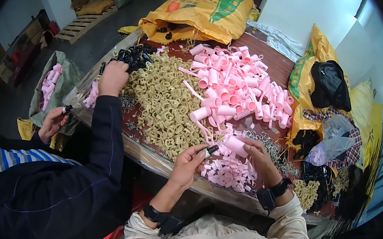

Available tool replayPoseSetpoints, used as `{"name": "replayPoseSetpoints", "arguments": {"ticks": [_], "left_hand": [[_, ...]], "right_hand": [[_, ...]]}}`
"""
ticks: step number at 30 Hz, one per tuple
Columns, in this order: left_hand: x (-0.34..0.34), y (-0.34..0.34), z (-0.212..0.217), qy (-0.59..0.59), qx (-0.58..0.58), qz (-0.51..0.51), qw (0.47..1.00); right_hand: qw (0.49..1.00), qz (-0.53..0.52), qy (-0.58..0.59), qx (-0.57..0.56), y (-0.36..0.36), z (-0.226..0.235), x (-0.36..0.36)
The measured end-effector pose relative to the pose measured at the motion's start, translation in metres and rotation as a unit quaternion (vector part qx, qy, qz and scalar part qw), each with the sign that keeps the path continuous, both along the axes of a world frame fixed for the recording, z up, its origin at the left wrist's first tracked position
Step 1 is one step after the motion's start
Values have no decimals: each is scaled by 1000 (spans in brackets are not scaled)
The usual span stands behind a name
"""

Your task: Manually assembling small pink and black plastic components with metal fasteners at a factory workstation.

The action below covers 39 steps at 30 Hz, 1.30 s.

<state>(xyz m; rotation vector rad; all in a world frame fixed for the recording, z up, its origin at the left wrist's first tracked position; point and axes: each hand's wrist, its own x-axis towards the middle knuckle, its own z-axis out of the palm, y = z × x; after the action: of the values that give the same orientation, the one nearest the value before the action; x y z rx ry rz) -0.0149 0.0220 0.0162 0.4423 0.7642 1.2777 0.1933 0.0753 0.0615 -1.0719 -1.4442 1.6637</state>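
A red-brown table is filling the middle of the frame, its surface mostly disappearing under loose parts. At the left, a co-worker in a dark jacket is leaning in, the head being cut off by the dark rim. A yellow sack is lying at the top centre, its shadowed mouth showing black parts that are blurring together. Right of centre, a heap of pink tubes with narrow straps is spreading; many are hiding one another. Beside it, at centre, a pile of tan clips is covering the table. Small pink pieces are lying near the table's lower edge.

Below the pink heap, the right hand is gripping one pink tube between thumb and fingers, the fingers partly hiding its right end. This tube is looking smooth, pale pink and plain, and is lying nearly level, just right of the left hand. That hand is pinching a small black part between thumb and fingertips; it is looking short, dark and glossy, its lower end being covered by the fingers.
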Motion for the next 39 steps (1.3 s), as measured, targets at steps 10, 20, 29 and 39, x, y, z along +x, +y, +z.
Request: {"name": "replayPoseSetpoints", "arguments": {"ticks": [10,20,29,39], "left_hand": [[16,-4,-1,195,95,-126,968],[27,-4,-4,166,36,-176,969],[54,-6,4,171,57,-236,955],[161,-3,30,95,66,-463,879]], "right_hand": [[981,17,-93,-167,-19,3,2],[997,-39,-60,-1,-41,-25,0],[960,-38,-188,205,-54,-15,29],[892,-129,-284,328,-136,40,138]]}}
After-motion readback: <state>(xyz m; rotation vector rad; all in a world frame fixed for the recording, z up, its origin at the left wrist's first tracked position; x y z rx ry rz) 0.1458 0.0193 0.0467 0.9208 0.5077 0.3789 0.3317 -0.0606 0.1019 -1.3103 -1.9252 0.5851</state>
